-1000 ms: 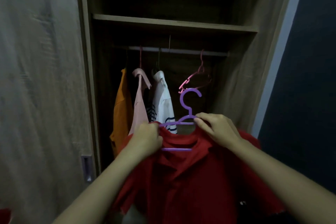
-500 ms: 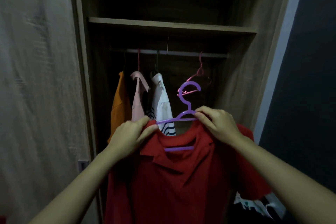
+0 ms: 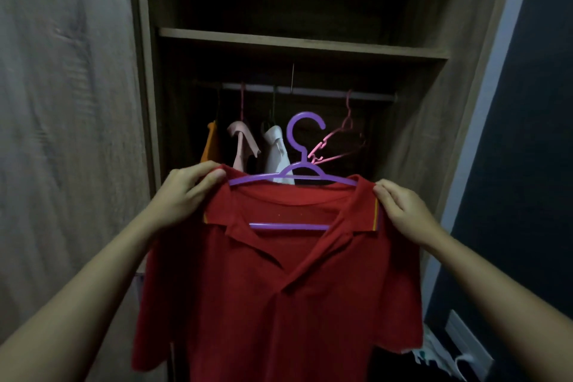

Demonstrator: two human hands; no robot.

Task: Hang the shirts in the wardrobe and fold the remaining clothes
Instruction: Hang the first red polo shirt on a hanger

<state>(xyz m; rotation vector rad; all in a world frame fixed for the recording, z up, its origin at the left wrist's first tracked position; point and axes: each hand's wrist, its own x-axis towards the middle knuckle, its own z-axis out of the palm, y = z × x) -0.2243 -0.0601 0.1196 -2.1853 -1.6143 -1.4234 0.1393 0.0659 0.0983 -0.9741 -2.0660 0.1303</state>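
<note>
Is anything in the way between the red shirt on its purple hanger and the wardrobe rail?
Nothing visible blocks it. The red shirt on the purple hanger is held below the rail. Free rail shows between the white shirt and the empty pink hanger.

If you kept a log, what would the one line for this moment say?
stage: pre-hang | left hand: holds red shirt shoulder | right hand: holds other shoulder | purple hanger: inside shirt, off rail
</note>
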